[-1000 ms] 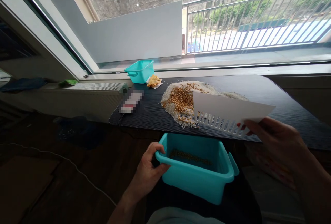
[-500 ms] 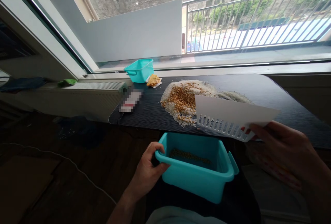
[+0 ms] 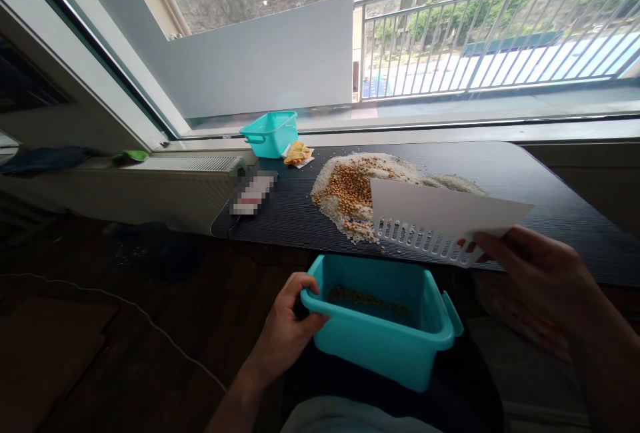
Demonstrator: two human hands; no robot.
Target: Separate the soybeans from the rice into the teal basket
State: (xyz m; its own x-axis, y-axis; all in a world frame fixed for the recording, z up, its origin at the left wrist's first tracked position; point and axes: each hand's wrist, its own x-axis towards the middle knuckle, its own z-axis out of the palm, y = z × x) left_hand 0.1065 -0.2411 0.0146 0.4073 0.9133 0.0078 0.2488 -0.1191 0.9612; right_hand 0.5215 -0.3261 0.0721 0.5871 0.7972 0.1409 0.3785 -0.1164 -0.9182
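My left hand [image 3: 293, 318] grips the left rim of a turquoise plastic bin [image 3: 373, 350], thumb outside and fingers over the edge. A thin layer of small greenish-brown grains [image 3: 367, 300] lies on the bin's bottom. In my right hand [image 3: 533, 266] is a thin white plastic sheet with a row of slots [image 3: 440, 213], pinched at its right end and tilted above the table's front edge. Behind it, partly hidden, spreads a heap of round yellow chickpea-like seeds [image 3: 350, 186] mixed with white rice-like grains [image 3: 393, 163].
On the dark table [image 3: 550, 213], a smaller turquoise bin [image 3: 273, 134] stands at the back left beside a crumpled yellow cloth-like thing [image 3: 299, 153] on white paper. A blurred-out flat object [image 3: 254, 193] lies at the left edge. The window [image 3: 280, 66] rises behind the table.
My right hand has moved slightly left with the slotted white sheet, now nearer the heap. My left hand and the bin stay in place.
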